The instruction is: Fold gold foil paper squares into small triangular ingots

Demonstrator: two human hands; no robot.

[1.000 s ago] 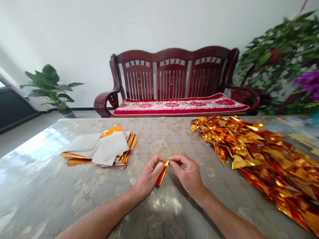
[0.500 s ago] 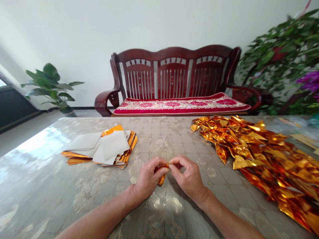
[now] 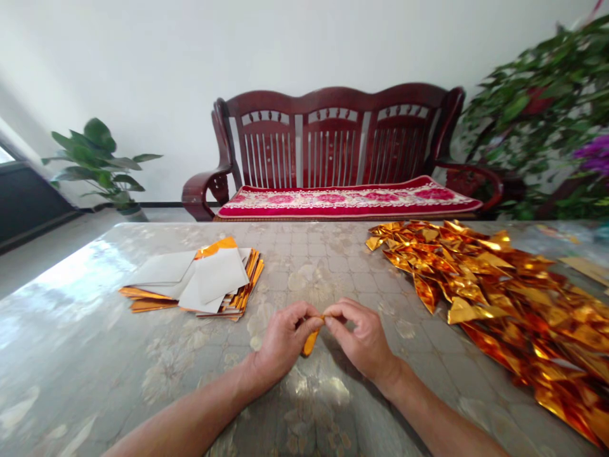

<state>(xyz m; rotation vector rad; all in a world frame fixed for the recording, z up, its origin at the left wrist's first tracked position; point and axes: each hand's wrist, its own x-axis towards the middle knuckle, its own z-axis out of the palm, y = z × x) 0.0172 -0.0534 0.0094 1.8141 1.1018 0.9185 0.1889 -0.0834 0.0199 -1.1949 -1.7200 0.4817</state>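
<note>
Over the middle of the table, my left hand [image 3: 289, 331] pinches a small folded piece of gold foil paper [image 3: 311, 343] between thumb and fingers. My right hand [image 3: 358, 331] meets it from the other side, its thumb and forefinger closed on the paper's upper edge. Most of the piece is hidden behind my fingers; its lower end sticks out below the left thumb. To the left lies a loose stack of foil sheets [image 3: 219, 279], the top ones with their pale backs up. At the right spreads a large heap of folded gold foil pieces [image 3: 476, 289].
A shiny patterned cover lies on the table [image 3: 200, 374]. Beyond the table stands a dark red wooden bench [image 3: 330, 149] with a floral cushion [image 3: 349, 200]. Potted plants [image 3: 98, 165] flank it. Clear plastic [image 3: 552, 238] and brown card [image 3: 587, 270] lie at the far right.
Both hands stay at nearly the same spot, still on the foil paper. The paper's visible lower end has turned slightly and looks plainer orange. The view has shifted a little.
</note>
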